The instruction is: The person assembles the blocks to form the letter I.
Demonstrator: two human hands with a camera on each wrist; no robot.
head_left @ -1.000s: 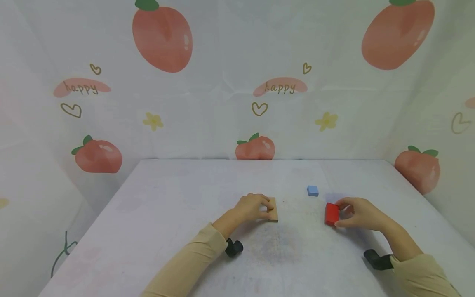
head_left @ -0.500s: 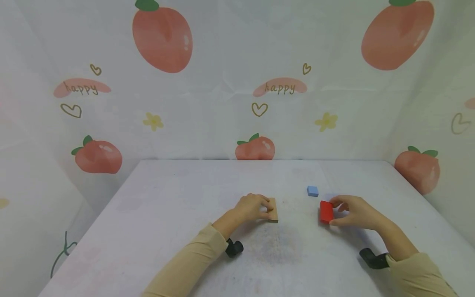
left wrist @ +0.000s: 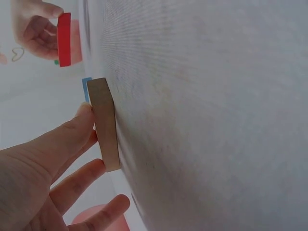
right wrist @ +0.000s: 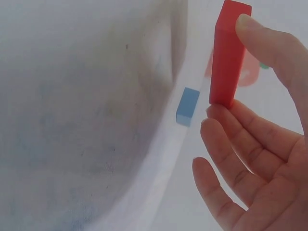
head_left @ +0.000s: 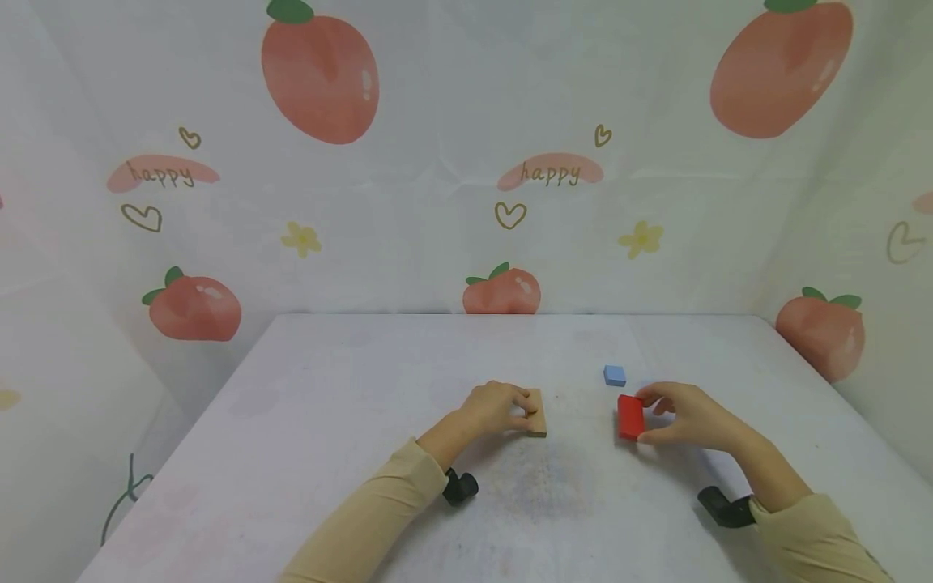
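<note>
My left hand (head_left: 490,408) pinches a flat tan wooden block (head_left: 538,414) lying on the white table, thumb at the near end and fingers at the far end. Part of that block is hidden by the fingers in the head view. To its right, my right hand (head_left: 688,414) holds a red rectangular block (head_left: 630,418) by its two ends. In the right wrist view the thumb presses one end of the red block (right wrist: 228,57) and a fingertip the other; the left wrist view shows this block (left wrist: 64,41) raised off the table.
A small blue block (head_left: 615,376) lies on the table (head_left: 408,356) behind the red one. White cloth (head_left: 423,162) printed with peaches hangs behind and at both sides. A dark green cord (head_left: 129,490) is at the left.
My right hand has carried the red block leftward, closer to the wooden block. The left hand, wooden block and blue block have stayed where they were.
</note>
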